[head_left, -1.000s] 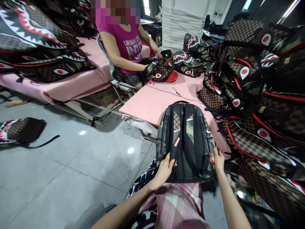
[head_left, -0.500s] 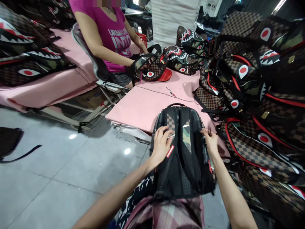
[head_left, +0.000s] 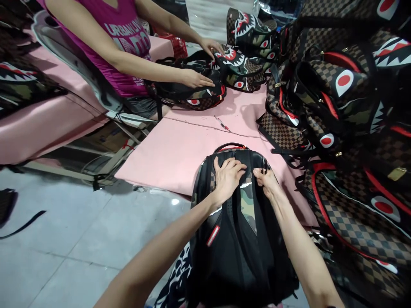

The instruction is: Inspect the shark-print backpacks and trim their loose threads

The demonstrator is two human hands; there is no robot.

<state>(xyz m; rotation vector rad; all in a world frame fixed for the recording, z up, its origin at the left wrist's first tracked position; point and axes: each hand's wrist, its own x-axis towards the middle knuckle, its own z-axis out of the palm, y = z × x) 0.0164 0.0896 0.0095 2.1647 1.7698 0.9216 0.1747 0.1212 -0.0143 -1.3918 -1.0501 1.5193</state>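
A black backpack (head_left: 221, 265) with camouflage and brown checkered panels leans against the table edge before me, its strap side facing up. My left hand (head_left: 227, 177) lies on the upper part of the straps, fingers spread. On the right strap, near its top, is my right hand (head_left: 268, 184), closed with thumb and fingers together. Two thin dark prongs rise from it, apparently small thread snips (head_left: 263, 164); their rest is hidden by the fingers. At the top of the backpack its carry handle (head_left: 229, 145) stands up.
A pink-covered table (head_left: 167, 149) extends ahead, with a pen (head_left: 222, 124) on it. Shark-face backpacks (head_left: 349, 98) are piled at the right. Across the table a seated co-worker (head_left: 128, 47) has both hands at another backpack (head_left: 192, 102). Grey floor tiles (head_left: 80, 235) lie at left.
My left hand has slid up and inward over the straps. My right hand has moved from the backpack's right edge onto the right strap. The co-worker's backpack now lies flatter, their hands spread apart.
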